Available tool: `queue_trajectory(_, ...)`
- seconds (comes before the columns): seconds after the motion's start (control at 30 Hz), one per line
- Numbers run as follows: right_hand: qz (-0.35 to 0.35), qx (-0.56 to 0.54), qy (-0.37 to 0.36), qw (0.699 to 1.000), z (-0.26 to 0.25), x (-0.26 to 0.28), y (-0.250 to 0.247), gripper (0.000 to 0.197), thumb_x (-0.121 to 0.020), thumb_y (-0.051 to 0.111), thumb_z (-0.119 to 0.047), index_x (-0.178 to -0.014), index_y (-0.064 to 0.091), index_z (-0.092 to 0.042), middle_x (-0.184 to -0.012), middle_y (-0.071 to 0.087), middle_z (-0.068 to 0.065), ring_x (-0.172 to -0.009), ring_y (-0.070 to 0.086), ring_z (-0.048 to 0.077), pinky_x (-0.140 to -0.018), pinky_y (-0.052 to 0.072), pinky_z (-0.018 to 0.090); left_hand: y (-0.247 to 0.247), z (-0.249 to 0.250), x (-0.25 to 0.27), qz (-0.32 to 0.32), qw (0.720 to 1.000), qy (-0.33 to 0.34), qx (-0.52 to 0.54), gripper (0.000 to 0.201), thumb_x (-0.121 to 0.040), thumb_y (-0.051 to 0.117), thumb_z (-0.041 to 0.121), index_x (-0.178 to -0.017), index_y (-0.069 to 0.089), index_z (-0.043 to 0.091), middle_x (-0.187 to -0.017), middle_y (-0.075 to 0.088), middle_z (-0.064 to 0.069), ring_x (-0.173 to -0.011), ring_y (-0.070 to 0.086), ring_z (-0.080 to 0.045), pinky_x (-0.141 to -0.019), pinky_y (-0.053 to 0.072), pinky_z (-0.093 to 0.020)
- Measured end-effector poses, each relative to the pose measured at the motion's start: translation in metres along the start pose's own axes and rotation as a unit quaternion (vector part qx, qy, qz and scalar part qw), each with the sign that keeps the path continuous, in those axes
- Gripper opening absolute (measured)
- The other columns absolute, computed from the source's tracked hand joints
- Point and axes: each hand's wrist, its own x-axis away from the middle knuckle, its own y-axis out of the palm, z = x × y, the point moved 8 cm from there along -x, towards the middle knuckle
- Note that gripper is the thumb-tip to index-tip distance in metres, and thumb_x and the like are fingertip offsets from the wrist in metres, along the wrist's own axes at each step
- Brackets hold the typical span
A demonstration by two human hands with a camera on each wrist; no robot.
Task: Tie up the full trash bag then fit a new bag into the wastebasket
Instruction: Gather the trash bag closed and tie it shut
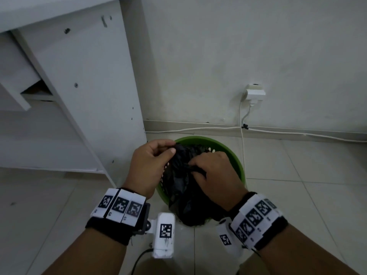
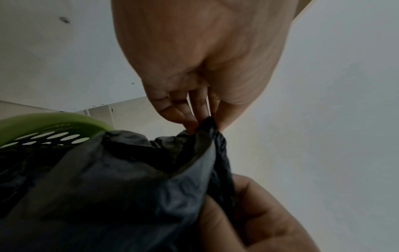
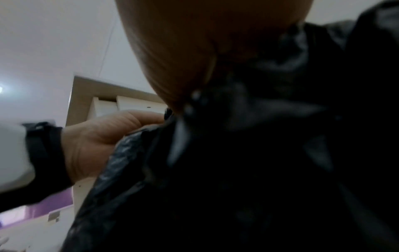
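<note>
Tiled floor, green wastebasket [image 1: 237, 161] by the wall. Both my hands, left [image 1: 148, 165] and right [image 1: 216, 175], pinch the black bag [image 1: 179, 175] still sitting inside; knot isn't finished, new bag's still to come.

Bare forearms, each wrist fitted with a marker band and camera

The left wrist band [image 1: 119, 206] and right wrist band [image 1: 256, 219] are black straps carrying rows of white tiles printed with black square codes. A white camera box [image 1: 163, 234] with its own code hangs beneath each wrist; a dark cable [image 1: 139, 261] trails from the left one.
</note>
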Motion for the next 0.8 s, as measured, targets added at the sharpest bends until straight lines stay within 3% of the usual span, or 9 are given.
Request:
queue_trajectory(0.1, -0.027, -0.02, 0.03, 0.999, 0.001, 0.004, 0.001, 0.035, -0.081, 0.061, -0.05, -0.103, 0.07, -0.024, -0.094, 0.069, -0.009, -0.089, 0.063, 0.013, -0.089, 0.047, 0.042, 0.0, 0.006, -0.003, -0.016, 1.0, 0.012, 0.003, 0.032, -0.084, 0.068, -0.009, -0.112, 0.07, 0.008, -0.099, 0.076, -0.008, -0.091, 0.071, -0.016, -0.08, 0.057, -0.022)
queue_trajectory(0.17, 0.008, -0.099, 0.065, 0.993, 0.006, 0.004, -0.007, 0.053, -0.076, 0.067, -0.062, -0.11, 0.066, -0.021, -0.104, 0.063, -0.008, -0.097, 0.059, 0.009, -0.091, 0.047, 0.034, 0.006, 0.015, 0.0, -0.046, 0.998, 0.041, -0.018, 0.042, -0.082, 0.069, -0.012, -0.116, 0.067, 0.012, -0.099, 0.075, -0.005, -0.091, 0.071, -0.014, -0.078, 0.055, -0.018)
queue_trajectory(0.27, 0.039, -0.156, 0.084, 0.983, 0.008, -0.005, -0.014, 0.076, -0.069, 0.076, -0.058, -0.128, 0.051, -0.016, -0.127, 0.049, -0.001, -0.117, 0.049, 0.01, -0.101, 0.043, 0.027, 0.019, 0.024, 0.006, -0.106, 0.992, 0.06, -0.028, 0.054, -0.078, 0.067, -0.019, -0.118, 0.066, 0.018, -0.104, 0.074, -0.003, -0.097, 0.07, -0.012, -0.08, 0.053, -0.018)
queue_trajectory(0.37, 0.014, -0.207, 0.095, 0.974, 0.008, -0.017, -0.006, 0.089, -0.07, 0.08, -0.041, -0.143, 0.037, -0.014, -0.142, 0.042, 0.002, -0.13, 0.046, 0.014, -0.11, 0.041, 0.035, 0.029, 0.033, 0.013, -0.152, 0.986, 0.062, -0.009, 0.056, -0.079, 0.062, -0.022, -0.117, 0.066, 0.019, -0.108, 0.074, -0.004, -0.103, 0.069, -0.013, -0.083, 0.055, -0.02)
queue_trajectory(0.47, -0.044, -0.29, 0.103, 0.95, 0.003, -0.025, 0.006, 0.078, -0.08, 0.073, -0.022, -0.148, 0.034, -0.019, -0.137, 0.056, 0.0, -0.126, 0.055, 0.013, -0.107, 0.046, 0.042, 0.029, 0.04, 0.016, -0.144, 0.988, 0.046, 0.032, 0.04, -0.086, 0.062, -0.014, -0.116, 0.067, 0.012, -0.106, 0.075, -0.008, -0.102, 0.071, -0.016, -0.086, 0.055, -0.022)
queue_trajectory(0.57, -0.036, -0.288, 0.094, 0.952, -0.002, -0.028, 0.008, 0.063, -0.083, 0.06, -0.006, -0.142, 0.044, -0.02, -0.131, 0.061, -0.002, -0.123, 0.058, 0.011, -0.105, 0.046, 0.042, 0.017, 0.043, 0.012, -0.079, 0.996, 0.037, 0.026, 0.017, -0.089, 0.068, 0.003, -0.105, 0.072, 0.008, -0.094, 0.078, -0.005, -0.09, 0.074, -0.015, -0.079, 0.056, -0.021)
queue_trajectory(0.7, -0.026, -0.245, 0.106, 0.963, -0.01, -0.028, 0.011, 0.044, -0.08, 0.049, -0.026, -0.124, 0.054, -0.025, -0.11, 0.065, -0.003, -0.103, 0.062, 0.019, -0.093, 0.049, 0.049, 0.004, 0.048, 0.006, 0.004, 0.999, 0.032, 0.042, 0.012, -0.087, 0.07, 0.003, -0.099, 0.072, 0.005, -0.077, 0.075, 0.002, -0.069, 0.069, -0.001, -0.062, 0.05, -0.011)
queue_trajectory(0.8, 0.016, -0.249, 0.106, 0.963, -0.016, -0.027, 0.001, 0.03, -0.087, 0.061, -0.033, -0.116, 0.059, -0.024, -0.098, 0.069, -0.007, -0.091, 0.066, 0.012, -0.085, 0.053, 0.041, 0.004, 0.051, 0.008, 0.016, 0.996, 0.019, 0.088, 0.015, -0.087, 0.069, -0.001, -0.101, 0.071, 0.001, -0.08, 0.075, -0.005, -0.068, 0.069, -0.002, -0.059, 0.049, -0.01)
